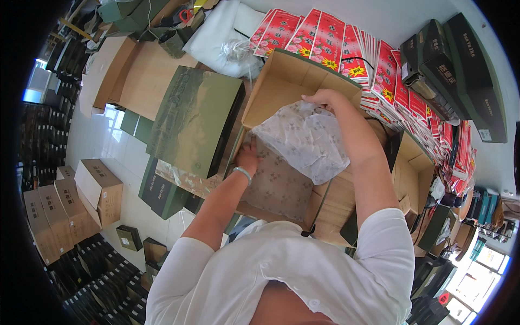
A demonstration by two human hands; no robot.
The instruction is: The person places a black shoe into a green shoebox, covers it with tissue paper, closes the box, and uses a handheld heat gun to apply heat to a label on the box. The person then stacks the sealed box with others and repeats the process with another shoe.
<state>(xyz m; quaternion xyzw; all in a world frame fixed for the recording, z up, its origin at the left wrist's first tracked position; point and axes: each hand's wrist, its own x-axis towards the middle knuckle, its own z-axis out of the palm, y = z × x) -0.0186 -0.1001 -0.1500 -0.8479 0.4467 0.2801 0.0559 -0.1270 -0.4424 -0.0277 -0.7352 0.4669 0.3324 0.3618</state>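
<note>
Pinching tissue paper at upper edge: right hand; left hand spread beside it.

The windows glare white; the fisheye rim is dark

A white short-sleeved shirt with a pale button accompanies a silvery left-wrist bangle.
</note>
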